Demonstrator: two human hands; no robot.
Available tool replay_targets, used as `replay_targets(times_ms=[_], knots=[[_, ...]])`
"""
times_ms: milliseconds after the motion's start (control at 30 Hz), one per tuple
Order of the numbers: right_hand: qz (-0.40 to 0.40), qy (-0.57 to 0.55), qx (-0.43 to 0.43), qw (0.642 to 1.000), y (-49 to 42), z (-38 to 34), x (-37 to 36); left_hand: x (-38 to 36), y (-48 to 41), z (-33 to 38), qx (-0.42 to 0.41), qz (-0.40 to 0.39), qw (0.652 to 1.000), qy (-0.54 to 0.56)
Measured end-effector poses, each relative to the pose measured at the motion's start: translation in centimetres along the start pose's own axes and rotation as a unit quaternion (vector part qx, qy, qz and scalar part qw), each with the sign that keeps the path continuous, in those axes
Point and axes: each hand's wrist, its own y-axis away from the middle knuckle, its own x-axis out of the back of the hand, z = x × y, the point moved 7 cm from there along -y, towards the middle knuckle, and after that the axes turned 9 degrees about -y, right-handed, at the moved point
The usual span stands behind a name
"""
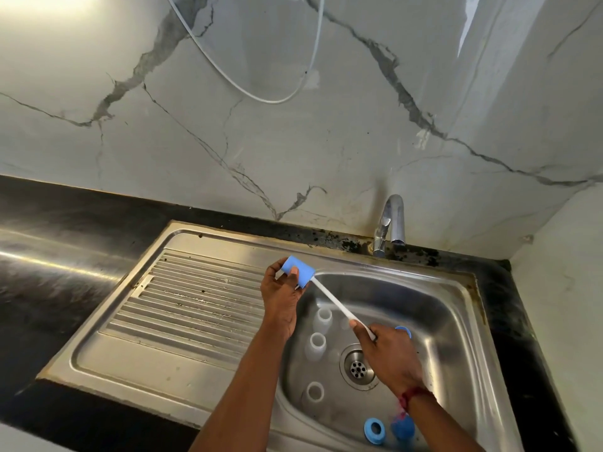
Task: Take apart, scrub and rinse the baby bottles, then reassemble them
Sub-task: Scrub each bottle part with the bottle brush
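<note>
My left hand grips a blue bottle cap above the left rim of the sink basin. My right hand holds the white handle of a bottle brush, whose far end goes into the cap. Three clear bottle bodies stand upright in the basin: one at the back, one in the middle, one nearest me. A blue screw ring lies at the basin's front, with another blue piece beside it. Behind my right hand shows a blue ring.
The drain sits in the middle of the basin. A chrome tap stands at the back right, with no water running. A ribbed steel drainboard lies to the left, set in a black counter. A marble-look wall rises behind.
</note>
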Motion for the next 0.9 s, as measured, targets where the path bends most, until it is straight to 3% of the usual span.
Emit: replay_targets(times_ms=[233, 400, 667, 900], knots=[[-0.055, -0.004, 0.058, 0.997, -1.9, -0.4, 0.5, -0.7, -1.3, 1.6, -0.059, -0.056, 0.986, -0.148], [-0.074, -0.013, 0.081, 0.994, -3.0, -0.4, 0.7, -1.4, -1.7, 2.9, -0.034, -0.096, 0.991, -0.091], [-0.117, -0.002, 0.099, 0.988, -2.2, -0.4, -0.1, 0.9, -1.7, 1.4, 0.070, -0.060, 0.993, 0.079], [-0.134, -0.153, 0.062, 0.977, -1.5, -1.1, -0.4, 1.4, -1.7, 1.4, 0.058, -0.045, 0.988, 0.134]])
